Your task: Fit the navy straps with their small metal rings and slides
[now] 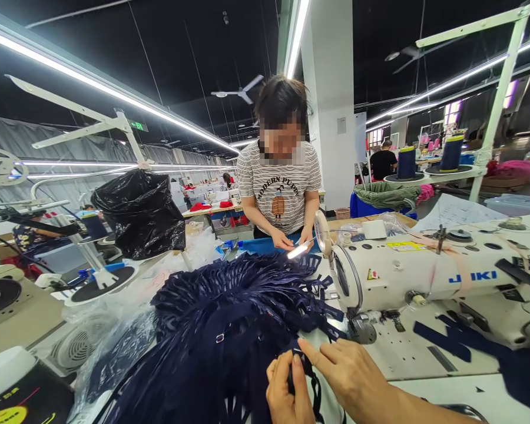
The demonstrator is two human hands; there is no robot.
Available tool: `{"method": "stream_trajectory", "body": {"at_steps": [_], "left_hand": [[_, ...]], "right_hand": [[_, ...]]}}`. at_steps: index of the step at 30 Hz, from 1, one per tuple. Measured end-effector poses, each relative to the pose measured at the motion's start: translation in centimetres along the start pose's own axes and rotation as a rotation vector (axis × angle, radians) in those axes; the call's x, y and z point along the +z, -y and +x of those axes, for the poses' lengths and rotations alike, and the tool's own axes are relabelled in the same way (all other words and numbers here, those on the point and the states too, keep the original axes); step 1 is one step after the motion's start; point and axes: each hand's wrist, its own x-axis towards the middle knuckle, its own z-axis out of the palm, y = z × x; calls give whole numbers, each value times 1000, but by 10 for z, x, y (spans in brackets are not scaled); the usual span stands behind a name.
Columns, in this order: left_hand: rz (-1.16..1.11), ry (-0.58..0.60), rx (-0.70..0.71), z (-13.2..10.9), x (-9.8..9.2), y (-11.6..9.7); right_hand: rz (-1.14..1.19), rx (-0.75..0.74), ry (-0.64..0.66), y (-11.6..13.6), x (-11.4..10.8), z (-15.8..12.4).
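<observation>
At the lower centre, my left hand [287, 388] pinches a small piece of dark navy strap [297, 348] between thumb and fingers. Coming from the right, my right hand [347, 368] touches the same strap piece with its index finger, its other fingers curled. A large heap of navy straps [203, 341] spreads under and to the left of my hands. Small metal rings or sliders [221, 338] show on the heap. Beside my right hand stands a white sewing machine [406, 271], its needle area partly hidden.
Across the table a person [279, 194] in a striped shirt holds something small. Navy pieces [441, 340] lie on the machine bed. A black plastic bag [141, 215] and clear plastic [115, 341] are at left, a dark container [24, 388] at lower left.
</observation>
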Motion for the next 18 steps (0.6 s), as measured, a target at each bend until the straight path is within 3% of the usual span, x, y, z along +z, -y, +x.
{"method": "stream_trajectory", "body": {"at_steps": [6, 10, 14, 16, 18], "left_hand": [[28, 157, -38, 1, 0, -4], [99, 260, 116, 1, -1, -4], [146, 430, 479, 11, -10, -2], [199, 467, 782, 20, -14, -6], [271, 462, 1088, 29, -15, -15]], "right_hand": [[247, 110, 28, 2, 9, -4], [612, 397, 160, 1, 9, 1], [1172, 788, 349, -1, 1, 8], [1511, 868, 398, 2, -6, 9], [1709, 869, 392, 6, -15, 5]]}}
